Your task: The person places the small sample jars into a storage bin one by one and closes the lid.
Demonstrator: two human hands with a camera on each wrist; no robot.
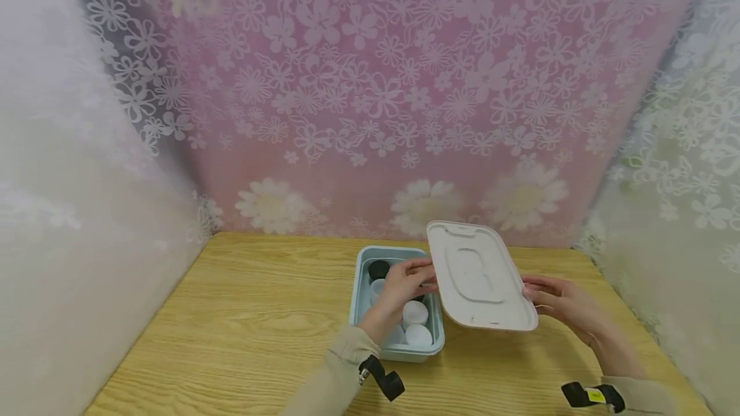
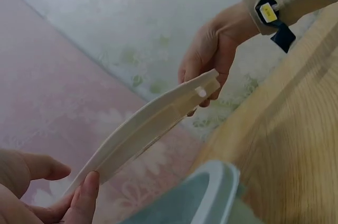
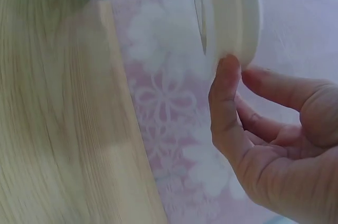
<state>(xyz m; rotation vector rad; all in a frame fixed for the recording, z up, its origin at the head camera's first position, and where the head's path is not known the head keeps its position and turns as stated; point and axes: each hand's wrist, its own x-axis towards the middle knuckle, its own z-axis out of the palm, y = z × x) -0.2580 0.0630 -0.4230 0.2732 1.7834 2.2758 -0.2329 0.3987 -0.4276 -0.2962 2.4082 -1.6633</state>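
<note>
A white rectangular lid [image 1: 476, 275] is held up, tilted, over the right side of a light-blue plastic box [image 1: 354, 307]. My right hand [image 1: 569, 310] pinches the lid's right edge between thumb and fingers, as the right wrist view also shows on the lid's rim [image 3: 235, 18]. At the opposite edge, my left hand [image 1: 399, 291] reaches across the box, its fingers against the lid's side and its thumb near the top face. Inside the box lie several round white pieces [image 1: 415, 313] and a black one [image 1: 378, 269]; the left hand covers part of them.
The box stands on a wood-grain table [image 1: 260, 313]. Behind it hangs a pink flowered cloth [image 1: 347, 114], with pale cloth walls [image 1: 682, 178] at both sides. A black strap with a camera [image 1: 384, 377] sits on each wrist.
</note>
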